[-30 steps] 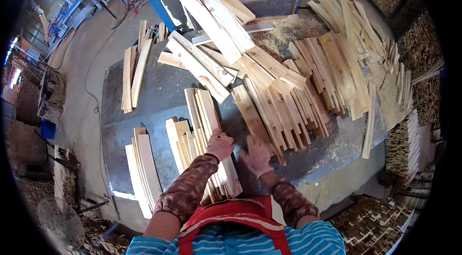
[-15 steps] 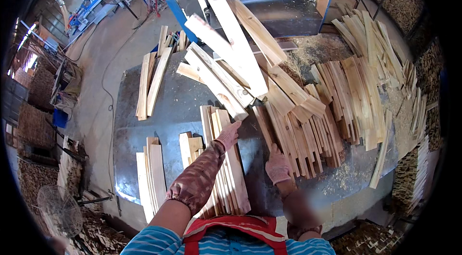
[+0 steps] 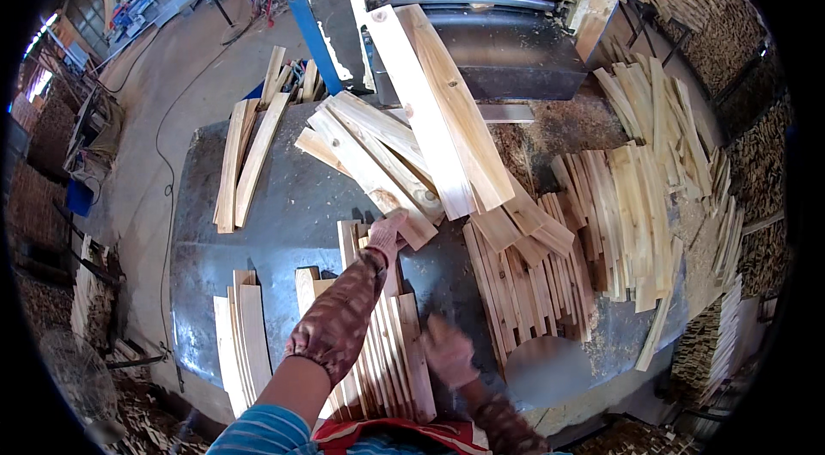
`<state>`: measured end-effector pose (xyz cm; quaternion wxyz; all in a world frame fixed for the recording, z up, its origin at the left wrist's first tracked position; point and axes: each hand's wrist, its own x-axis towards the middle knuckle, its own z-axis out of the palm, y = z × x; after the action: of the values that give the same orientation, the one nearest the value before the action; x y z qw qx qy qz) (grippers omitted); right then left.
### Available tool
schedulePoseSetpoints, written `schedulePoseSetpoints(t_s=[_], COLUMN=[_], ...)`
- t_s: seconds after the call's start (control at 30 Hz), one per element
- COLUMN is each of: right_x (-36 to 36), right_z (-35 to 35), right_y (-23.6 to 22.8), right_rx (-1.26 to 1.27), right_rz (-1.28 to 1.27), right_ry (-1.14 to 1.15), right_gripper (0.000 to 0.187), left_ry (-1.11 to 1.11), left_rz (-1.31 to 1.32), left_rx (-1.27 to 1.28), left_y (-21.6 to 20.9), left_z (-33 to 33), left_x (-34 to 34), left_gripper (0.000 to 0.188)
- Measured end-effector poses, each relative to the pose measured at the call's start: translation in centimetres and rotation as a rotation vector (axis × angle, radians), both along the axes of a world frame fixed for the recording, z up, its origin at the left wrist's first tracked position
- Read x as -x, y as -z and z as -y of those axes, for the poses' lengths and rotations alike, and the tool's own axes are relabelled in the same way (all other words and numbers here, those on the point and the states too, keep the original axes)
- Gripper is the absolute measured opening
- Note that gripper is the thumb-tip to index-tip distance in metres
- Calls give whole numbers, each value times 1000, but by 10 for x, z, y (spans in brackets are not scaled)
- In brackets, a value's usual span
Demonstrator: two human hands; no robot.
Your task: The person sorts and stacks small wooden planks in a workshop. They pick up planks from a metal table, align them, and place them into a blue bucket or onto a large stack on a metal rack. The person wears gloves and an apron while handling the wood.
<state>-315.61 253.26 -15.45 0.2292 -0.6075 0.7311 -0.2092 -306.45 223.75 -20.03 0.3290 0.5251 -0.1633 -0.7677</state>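
My left hand (image 3: 387, 234), in a pinkish work glove, has its fingers closed on the left edge of a pale plank (image 3: 371, 164) near its near end. That plank slants across a loose pile. Under my left forearm lies a row of narrow wooden slats (image 3: 411, 352). My right hand (image 3: 449, 354), also gloved, hovers right of that row, smeared by motion, so its fingers cannot be made out. To its right is a row of slats (image 3: 507, 300). Two broad planks (image 3: 425, 120) lie crosswise on top, pointing toward the machine.
A planer-like machine (image 3: 473, 51) with rollers stands beyond the dark metal table (image 3: 275, 236). Short slat bundles (image 3: 242, 339) lie at the left. Several boards (image 3: 251, 150) rest at the far left corner. More slats (image 3: 640, 214) and sawdust cover the right side.
My left hand has moved forward along the plank's edge. My right hand has left the right-hand slat row, moving left and nearer. A pale, blurred plank has settled lower in the pile.
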Motion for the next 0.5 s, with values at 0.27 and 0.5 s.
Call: schedulePoseSetpoints(t_s=[0.27,0.5], right_x=[99,52], right_z=[246,178], right_y=[-21,-53], right_rx=[230,14], right_rz=[-228,185], right_ry=[249,192], right_gripper=[89,102], left_ry=[29,18], left_rz=[-140,-102], left_rx=[51,91], left_y=[-41,-75], left_z=[-18,-55], left_x=[-4,-52], left_gripper=[39,45])
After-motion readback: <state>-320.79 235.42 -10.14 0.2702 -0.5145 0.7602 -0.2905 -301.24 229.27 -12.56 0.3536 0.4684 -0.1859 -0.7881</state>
